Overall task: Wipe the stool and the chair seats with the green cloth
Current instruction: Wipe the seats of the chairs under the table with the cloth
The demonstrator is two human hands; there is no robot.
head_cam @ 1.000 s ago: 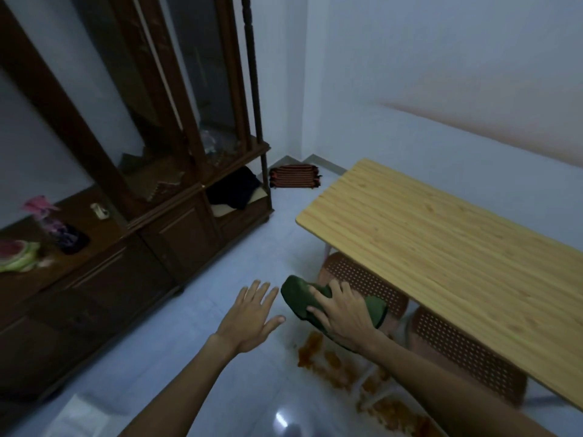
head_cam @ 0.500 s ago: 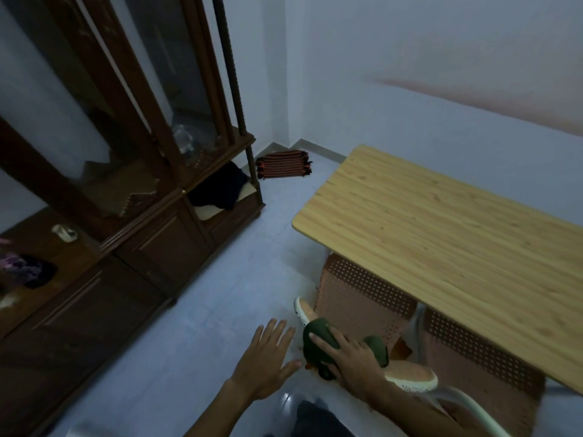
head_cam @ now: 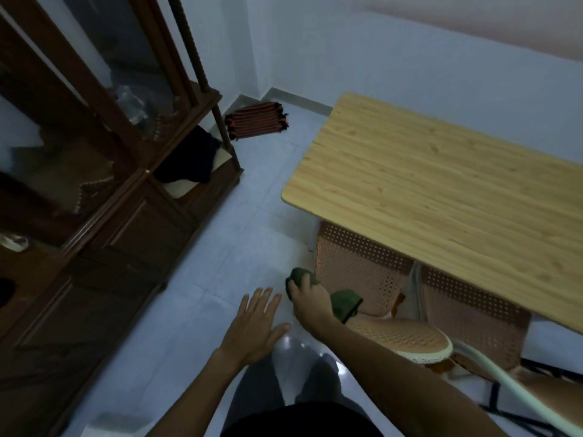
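Head view: right hand (head_cam: 307,305) grips green cloth (head_cam: 345,302); left hand (head_cam: 254,323) spread, empty.

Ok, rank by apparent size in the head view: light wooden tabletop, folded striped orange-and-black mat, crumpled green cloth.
1. Light wooden tabletop, largest.
2. Folded striped orange-and-black mat.
3. Crumpled green cloth, partly hidden by the right hand; nearer, so this order is unsure.

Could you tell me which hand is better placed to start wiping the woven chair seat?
The right hand: its fingers grip the green cloth right at the near edge of the chair seat. The left hand is open, empty and off to the side.
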